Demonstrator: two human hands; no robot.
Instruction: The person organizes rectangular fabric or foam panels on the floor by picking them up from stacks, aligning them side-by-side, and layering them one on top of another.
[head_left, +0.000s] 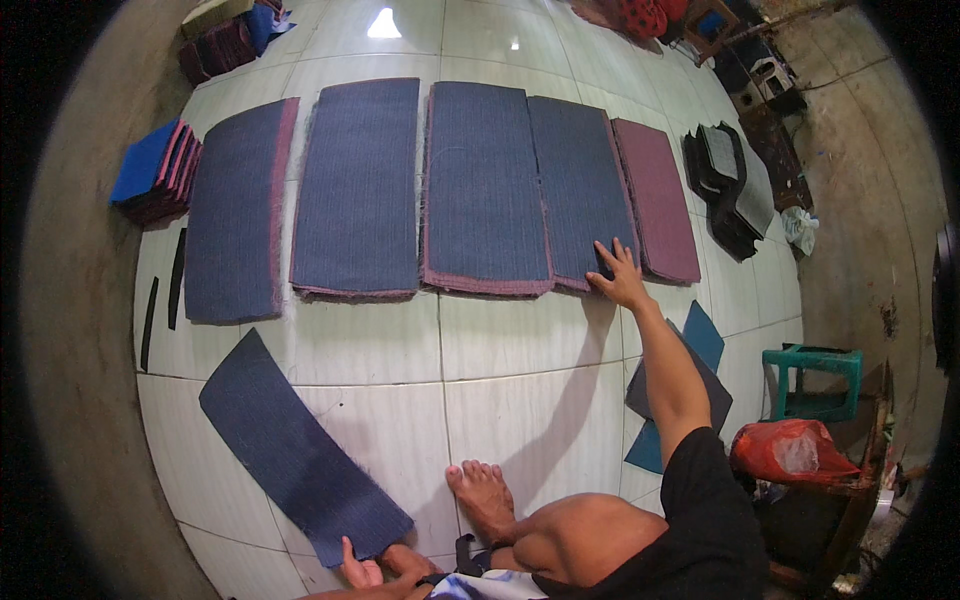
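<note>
My left hand point(360, 567) pinches the near end of a long dark blue textile piece point(300, 450), thumb on top and the fingers partly hidden. That piece slants away to the left over the floor. My right hand point(620, 276) reaches forward with its fingers spread, touching the lower right corner of a blue stack of cut fabric sheets point(580, 190). Further blue stacks lie left of it in a row: one in the middle point(487, 185), another point(358, 185), and a leftmost one point(238, 215) with a reddish edge. A plum-coloured stack point(655, 200) lies at the row's right end.
Blue and red folded pieces point(155, 170) are piled at the left, near two thin black strips point(150, 325). On the right are grey-black pieces point(735, 190), teal and dark sheets point(705, 335), a green stool point(815, 380) and a red plastic bag point(795, 448). My bare foot point(483, 495) rests on the tiles.
</note>
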